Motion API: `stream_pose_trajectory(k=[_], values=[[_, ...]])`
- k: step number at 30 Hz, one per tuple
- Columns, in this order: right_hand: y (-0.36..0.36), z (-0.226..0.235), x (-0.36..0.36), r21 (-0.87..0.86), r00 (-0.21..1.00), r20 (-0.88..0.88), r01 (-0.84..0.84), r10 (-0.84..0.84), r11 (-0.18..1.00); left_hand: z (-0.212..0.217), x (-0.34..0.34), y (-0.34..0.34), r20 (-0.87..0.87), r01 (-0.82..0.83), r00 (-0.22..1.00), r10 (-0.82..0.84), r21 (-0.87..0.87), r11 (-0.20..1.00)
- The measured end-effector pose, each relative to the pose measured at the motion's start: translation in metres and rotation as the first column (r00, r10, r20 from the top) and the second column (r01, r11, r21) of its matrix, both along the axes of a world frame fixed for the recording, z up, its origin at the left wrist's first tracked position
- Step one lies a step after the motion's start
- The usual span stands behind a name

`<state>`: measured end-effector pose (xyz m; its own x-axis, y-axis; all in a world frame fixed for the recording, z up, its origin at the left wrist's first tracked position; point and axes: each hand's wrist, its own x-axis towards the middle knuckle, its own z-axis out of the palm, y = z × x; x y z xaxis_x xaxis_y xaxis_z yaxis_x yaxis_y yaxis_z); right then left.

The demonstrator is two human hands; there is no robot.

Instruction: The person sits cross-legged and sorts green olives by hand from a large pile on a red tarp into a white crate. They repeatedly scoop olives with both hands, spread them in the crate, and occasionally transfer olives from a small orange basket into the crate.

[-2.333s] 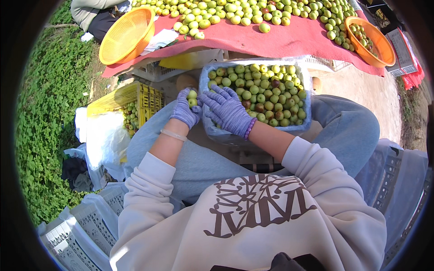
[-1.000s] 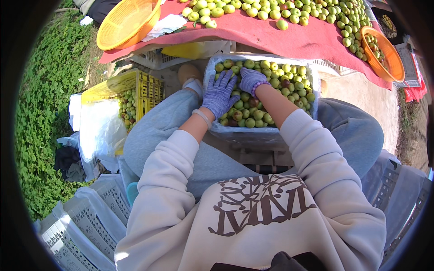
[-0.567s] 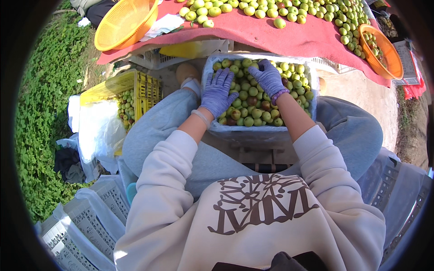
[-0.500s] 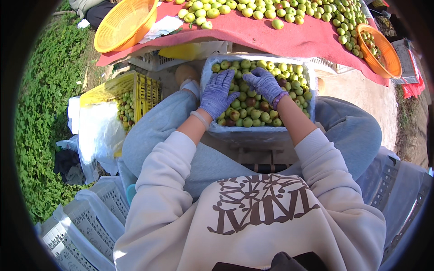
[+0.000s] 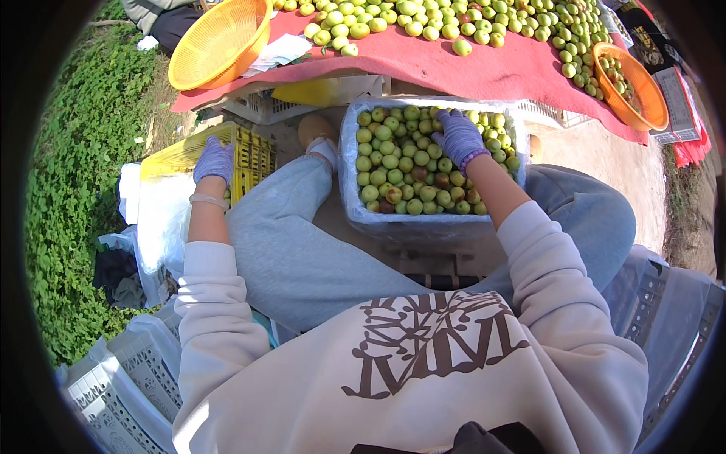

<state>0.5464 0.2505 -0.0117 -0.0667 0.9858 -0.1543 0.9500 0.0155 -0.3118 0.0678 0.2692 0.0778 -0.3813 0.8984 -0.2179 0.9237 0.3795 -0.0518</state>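
Both my hands wear light purple knit gloves. My left hand [image 5: 215,161] is over the yellow crate [image 5: 255,163] beside my left leg, at the crate's near side; its fingertips point away from me and what they touch is hidden. My right hand [image 5: 460,139] rests on the green jujubes [image 5: 412,163], towards the far side of the heap, thumb and forefinger apart. The jujubes, some with brown patches, fill a crate lined with clear plastic [image 5: 349,181] between my knees.
Ahead, a red cloth [image 5: 423,64] carries many more jujubes. An orange-yellow basket [image 5: 219,45] stands at its left, and an orange basket [image 5: 634,87] with jujubes at its right. Grey plastic crates [image 5: 121,401] lie near me on the left. Green plants [image 5: 83,174] grow beyond.
My left hand has left the jujubes in the lined crate and moved left to the yellow crate. My right hand stays on the heap, shifted slightly.
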Motion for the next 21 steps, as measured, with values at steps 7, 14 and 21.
stream_pose_trajectory(k=[7,14,21], values=[[0.006,-0.003,-0.030,-0.041,0.994,0.039,-0.100,0.102,0.994,-0.037,-0.015,-0.010,0.110,0.069,0.991,-0.070,0.017,0.997],[0.026,-0.038,-0.056,-0.030,0.979,-0.153,-0.142,0.136,0.989,-0.056,0.115,-0.031,0.329,0.641,0.706,-0.627,0.080,0.763],[0.022,-0.031,0.018,0.357,0.998,-0.043,0.064,-0.052,0.932,-0.093,0.201,-0.055,0.209,0.770,0.577,-0.790,0.182,0.611]])
